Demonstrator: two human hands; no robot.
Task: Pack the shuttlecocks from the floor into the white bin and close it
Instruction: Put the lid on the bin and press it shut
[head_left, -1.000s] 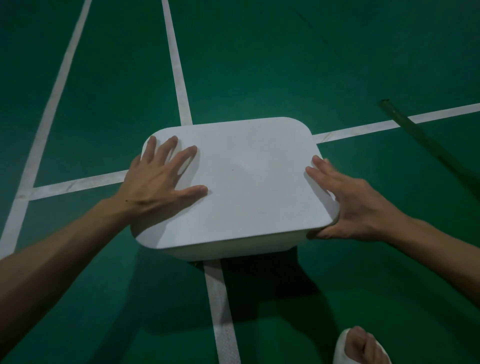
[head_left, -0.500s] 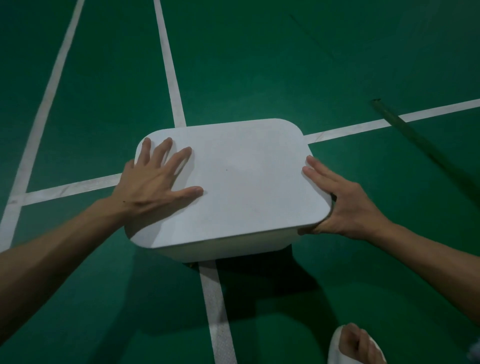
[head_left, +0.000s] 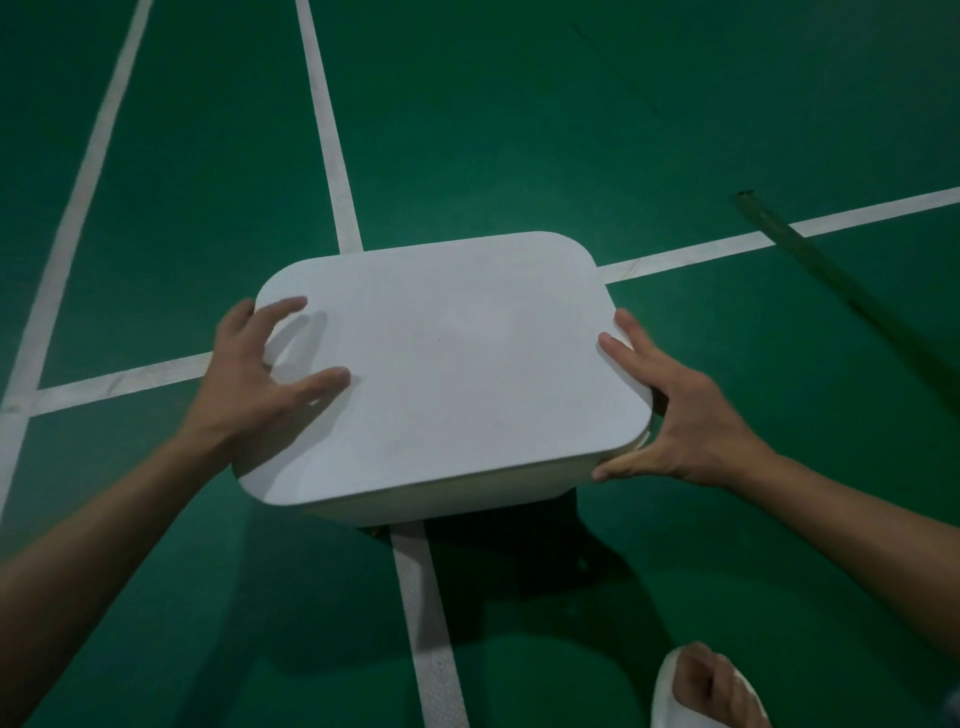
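1. head view: the white bin (head_left: 467, 501) stands on the green floor (head_left: 519, 130), right over the spot where the white court lines (head_left: 332, 156) cross. only a strip of its near wall shows under the lid (head_left: 447, 364).
2. the lid lies flat across the top of the bin and hides whatever is inside.
3. the left hand (head_left: 249, 379) is at the lid's left edge. its fingers are spread and loosely arched, the thumb and one fingertip rest on the lid's top, and it grasps nothing.
4. the right hand (head_left: 691, 421) is at the lid's near right corner. its fingers lie along the top of the right edge and the thumb is tucked under the rim against the bin wall, so it pinches the lid between them.
5. a foot in a white slipper (head_left: 711, 686) shows at the bottom right, apart from the bin.
6. a dark strip (head_left: 810, 249) lies slanted on the floor to the far right, crossing one white line.
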